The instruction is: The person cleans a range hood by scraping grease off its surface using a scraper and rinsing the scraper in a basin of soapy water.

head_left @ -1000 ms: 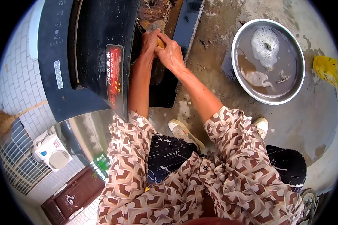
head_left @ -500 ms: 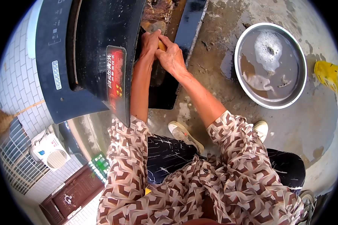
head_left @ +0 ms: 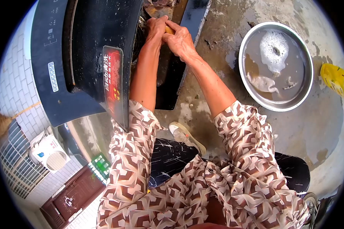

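Note:
Both my hands are on a scraper with a wide flat blade (head_left: 156, 11) and a yellowish handle (head_left: 169, 30). My right hand (head_left: 181, 42) is wrapped round the handle. Beside it, my left hand (head_left: 156, 27) is closed near where blade and handle meet; its fingers partly hide the tool. The blade lies against a brown, grimy surface (head_left: 174, 13) inside a black range hood (head_left: 99, 26). A red label (head_left: 112, 78) with Chinese writing sits on the hood's glossy panel, left of my left forearm.
A round metal basin (head_left: 241, 72) of murky, foamy water with soaked cloths (head_left: 262, 82) stands on the wet concrete floor (head_left: 218, 61) to the right. Beyond it lies a yellow plastic bag (head_left: 333, 78). An air-conditioner unit (head_left: 51, 152) is at lower left.
Both hands have moved forward, further up the view, with the scraper, still gripping it. The hood appears shifted slightly left. The basin is unmoved.

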`<state>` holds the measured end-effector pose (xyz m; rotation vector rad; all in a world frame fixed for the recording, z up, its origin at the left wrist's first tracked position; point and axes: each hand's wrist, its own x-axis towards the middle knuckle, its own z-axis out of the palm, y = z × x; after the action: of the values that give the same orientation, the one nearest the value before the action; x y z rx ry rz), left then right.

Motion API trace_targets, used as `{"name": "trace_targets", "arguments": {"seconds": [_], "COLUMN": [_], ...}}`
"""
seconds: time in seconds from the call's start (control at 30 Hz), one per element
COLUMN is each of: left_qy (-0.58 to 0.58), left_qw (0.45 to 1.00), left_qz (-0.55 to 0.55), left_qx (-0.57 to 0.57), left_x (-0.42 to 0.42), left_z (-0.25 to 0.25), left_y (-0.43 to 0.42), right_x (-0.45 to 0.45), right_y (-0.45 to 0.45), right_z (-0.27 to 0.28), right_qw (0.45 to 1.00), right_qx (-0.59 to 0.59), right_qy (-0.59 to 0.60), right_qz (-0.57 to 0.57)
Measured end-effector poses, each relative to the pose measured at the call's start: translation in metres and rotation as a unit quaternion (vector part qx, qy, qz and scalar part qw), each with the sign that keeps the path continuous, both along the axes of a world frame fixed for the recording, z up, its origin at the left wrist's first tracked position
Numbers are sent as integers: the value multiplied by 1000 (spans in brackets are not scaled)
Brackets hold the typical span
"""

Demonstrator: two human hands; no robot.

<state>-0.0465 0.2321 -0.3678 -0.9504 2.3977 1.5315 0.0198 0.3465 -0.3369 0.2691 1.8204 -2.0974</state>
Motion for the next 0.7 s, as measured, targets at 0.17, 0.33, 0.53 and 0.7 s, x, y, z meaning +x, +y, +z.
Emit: {"name": "trace_targets", "arguments": {"seconds": [0.17,0.33,0.53,0.7], "left_qy": [10,28,25,8], "left_qw": [1000,997,1000,1000], "left_qz": [-8,-50,-3,-11], "left_qx": [4,49,13,17], "left_x": [24,-10,15,4], "left_z": [11,-3,-25,8], "left_y": [0,-4,-14,12], "right_x": [24,-4,21,2], "right_y": [-1,10,7,11], "right_z": [-4,0,-3,-5], "right_qw": [999,999,998,1000], "right_qx": [14,13,12,8], "right_qy": [49,32,65,25], "right_qz": [-2,-13,1,-4]}}
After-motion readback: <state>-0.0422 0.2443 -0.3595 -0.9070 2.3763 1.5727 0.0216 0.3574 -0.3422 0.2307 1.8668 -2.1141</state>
